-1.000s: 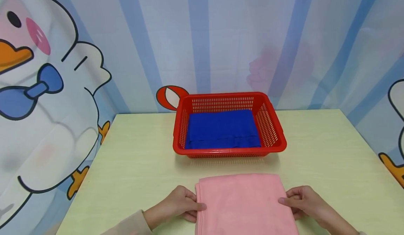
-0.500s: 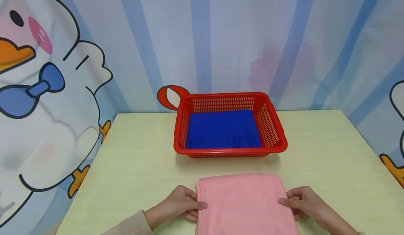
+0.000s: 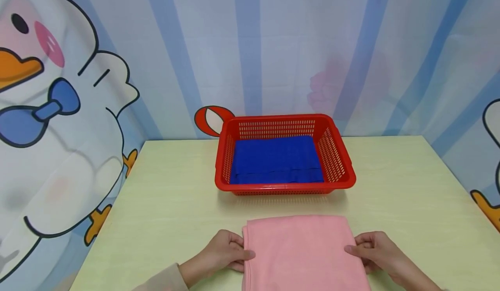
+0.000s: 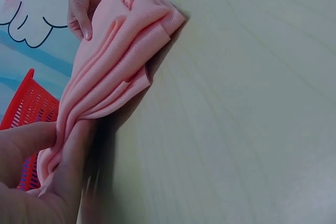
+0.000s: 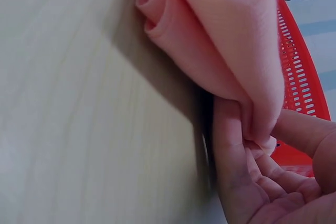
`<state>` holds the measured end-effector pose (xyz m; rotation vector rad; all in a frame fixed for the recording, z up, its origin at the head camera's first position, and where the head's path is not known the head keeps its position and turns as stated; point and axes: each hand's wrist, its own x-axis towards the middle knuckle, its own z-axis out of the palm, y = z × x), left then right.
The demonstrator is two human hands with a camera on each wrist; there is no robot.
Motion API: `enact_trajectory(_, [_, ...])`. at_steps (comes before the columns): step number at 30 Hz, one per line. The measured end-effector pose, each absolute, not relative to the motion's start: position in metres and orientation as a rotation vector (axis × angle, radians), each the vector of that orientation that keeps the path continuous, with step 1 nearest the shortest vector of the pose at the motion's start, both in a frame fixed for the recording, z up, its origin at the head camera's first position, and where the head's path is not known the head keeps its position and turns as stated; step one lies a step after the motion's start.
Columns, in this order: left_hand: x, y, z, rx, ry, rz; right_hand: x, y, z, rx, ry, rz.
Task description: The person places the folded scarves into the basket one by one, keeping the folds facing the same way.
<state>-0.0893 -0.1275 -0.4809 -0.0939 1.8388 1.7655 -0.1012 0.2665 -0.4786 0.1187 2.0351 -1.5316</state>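
A folded pink cloth lies at the front of the table in the head view, its lower part cut off by the frame edge. My left hand pinches its left side, thumb on top and fingers underneath. On the opposite side my right hand pinches it the same way. Several stacked layers of the pink cloth show in the left wrist view, squeezed together between thumb and fingers. In the right wrist view the thick folds droop over the fingers beneath them.
Behind the cloth stands a red plastic basket with perforated walls. A folded blue cloth lies inside it. The pale table ends at a backdrop with blue stripes and cartoon ducks.
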Motion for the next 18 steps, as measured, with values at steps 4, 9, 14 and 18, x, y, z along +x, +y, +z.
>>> enact_trajectory(4, [-0.0890,-0.1287,-0.4814,-0.076,1.825,1.795,-0.1006,0.2668,-0.4786,0.104,2.011,-1.566])
enact_trajectory(9, [-0.0895,-0.1293,-0.4807,-0.080,1.826,1.792,-0.1016,0.2686,-0.4785,0.094,1.984,-1.595])
enact_trajectory(14, [-0.0890,-0.1294,-0.4781,-0.092,1.819,1.790,-0.1019,0.2701,-0.4776,0.076,1.978,-1.613])
enact_trajectory(18, [-0.0888,-0.1292,-0.4771,-0.096,1.820,1.785,-0.1022,0.2705,-0.4763,0.047,1.963,-1.637])
